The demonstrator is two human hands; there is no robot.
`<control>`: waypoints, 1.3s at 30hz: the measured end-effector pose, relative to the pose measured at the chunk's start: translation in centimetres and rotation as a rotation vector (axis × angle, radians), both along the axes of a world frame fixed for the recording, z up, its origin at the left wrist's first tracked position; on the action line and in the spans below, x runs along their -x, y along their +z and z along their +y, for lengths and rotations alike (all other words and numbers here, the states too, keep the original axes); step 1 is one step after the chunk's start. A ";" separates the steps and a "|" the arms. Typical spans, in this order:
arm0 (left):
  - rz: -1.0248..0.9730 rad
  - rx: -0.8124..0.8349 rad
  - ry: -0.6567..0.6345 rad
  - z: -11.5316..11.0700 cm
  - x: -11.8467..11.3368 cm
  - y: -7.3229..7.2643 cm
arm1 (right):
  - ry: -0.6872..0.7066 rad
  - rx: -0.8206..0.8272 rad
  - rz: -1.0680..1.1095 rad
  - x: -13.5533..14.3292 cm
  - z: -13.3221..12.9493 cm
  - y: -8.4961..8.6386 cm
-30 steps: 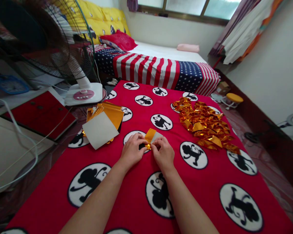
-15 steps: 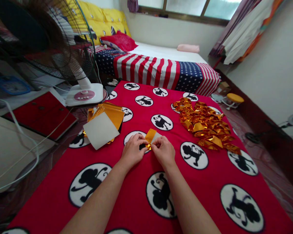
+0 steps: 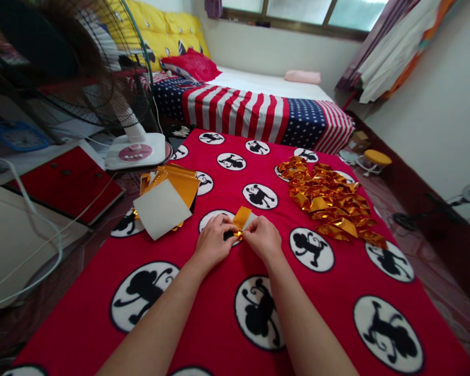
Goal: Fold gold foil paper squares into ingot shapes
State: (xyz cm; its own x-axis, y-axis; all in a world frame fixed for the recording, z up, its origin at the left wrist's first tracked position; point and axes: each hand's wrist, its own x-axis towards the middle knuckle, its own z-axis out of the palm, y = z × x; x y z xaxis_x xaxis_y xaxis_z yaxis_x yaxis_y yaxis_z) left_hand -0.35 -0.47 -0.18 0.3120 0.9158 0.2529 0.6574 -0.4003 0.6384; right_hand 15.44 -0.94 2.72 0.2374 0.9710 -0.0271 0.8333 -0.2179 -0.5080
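Between my two hands, near the middle of the red table cover [image 3: 203,324], is a partly folded sheet of gold foil paper [image 3: 242,216], its pale back showing on the right. My left hand [image 3: 216,237] pinches the near left corner. My right hand [image 3: 264,237] grips the near right side with thumb and fingertips together. The paper's near end is crumpled and shiny, and the fingers hide part of it. Left of my hands lies a stack of gold foil sheets [image 3: 184,183], with a pale sheet [image 3: 162,210] face down on top.
Folded gold foil pieces [image 3: 325,201] lie in rows at the right of the cover. A standing fan [image 3: 137,149] is at the left, near a red cabinet [image 3: 66,180]. Behind the table stands a bed [image 3: 238,112]; a yellow-topped stool [image 3: 377,157] is at the right.
My right hand's fingers have shifted very slightly at the paper. Everything else looks the same.
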 end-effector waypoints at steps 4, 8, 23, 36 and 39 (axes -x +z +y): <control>0.003 0.008 0.005 -0.1 -0.1 0.1 | 0.025 0.089 -0.025 0.0 0.5 0.8; -0.006 0.013 0.026 -0.2 -0.4 0.4 | 0.041 0.167 -0.048 -0.1 0.9 1.2; 0.002 -0.015 0.149 -0.5 -1.3 0.4 | 0.016 0.161 -0.014 -0.2 0.3 1.1; 0.001 0.002 0.135 -0.4 -1.2 0.4 | -0.019 0.069 0.039 -0.3 -0.2 0.1; 0.001 0.002 0.143 -0.5 -1.3 0.4 | -0.026 0.014 0.053 -0.3 -0.6 -0.4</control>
State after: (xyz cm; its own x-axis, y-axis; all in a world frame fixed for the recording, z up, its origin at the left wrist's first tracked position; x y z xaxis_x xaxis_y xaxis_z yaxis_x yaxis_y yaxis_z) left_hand 0.90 -1.00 0.27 0.1787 0.9513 0.2511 0.7080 -0.3016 0.6386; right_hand 15.74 -1.51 2.31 0.2603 0.9640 -0.0541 0.7991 -0.2465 -0.5483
